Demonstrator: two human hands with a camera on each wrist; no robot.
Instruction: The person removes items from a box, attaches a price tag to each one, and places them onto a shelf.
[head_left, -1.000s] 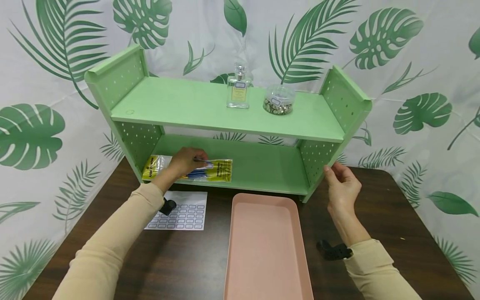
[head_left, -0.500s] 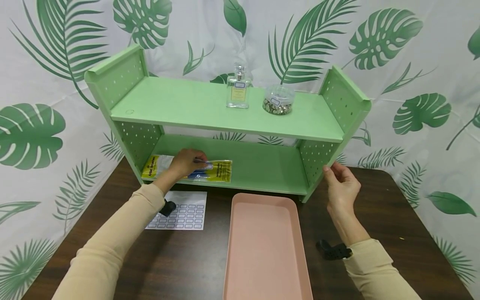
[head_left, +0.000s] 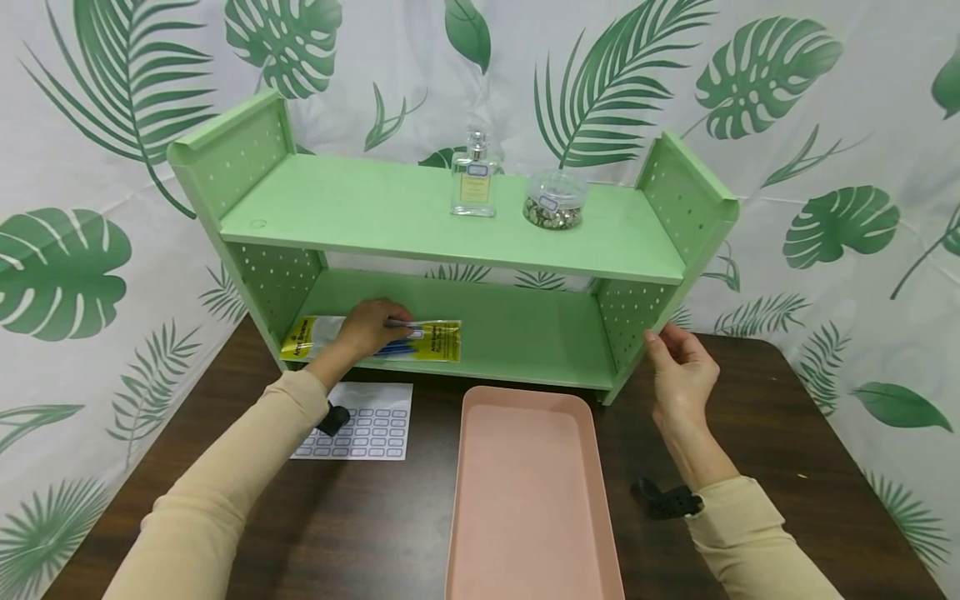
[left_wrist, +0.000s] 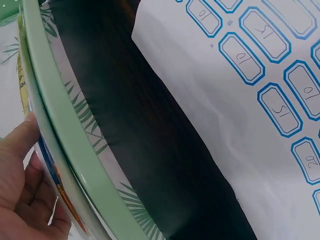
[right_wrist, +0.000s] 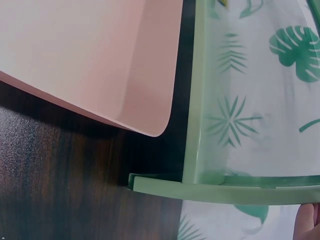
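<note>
On the lower tier of a green metal shelf (head_left: 450, 225) lies a clear and yellow packet of paintbrushes (head_left: 438, 342), its blue handles partly showing. My left hand (head_left: 371, 325) is over its middle, thumb and curled fingers gripping it; a small label (head_left: 415, 332) shows beside the fingertips. In the left wrist view, the thumb of my left hand (left_wrist: 25, 175) touches the packet near the shelf's front edge. My right hand (head_left: 684, 367) pinches the front edge of the shelf's right side panel; only part of that hand (right_wrist: 306, 222) appears in the right wrist view.
A glass perfume bottle (head_left: 474, 179) and a round clear tub (head_left: 555, 202) of small metallic pieces stand on the upper tier. A pink tray (head_left: 532, 500) lies in front of the shelf on the dark wooden table (head_left: 352, 533). Left of it is a label sheet (head_left: 382, 429).
The packet's left end has shifted slightly under my left hand. Both hands stay in nearly the same places, and the whole view drifts a little.
</note>
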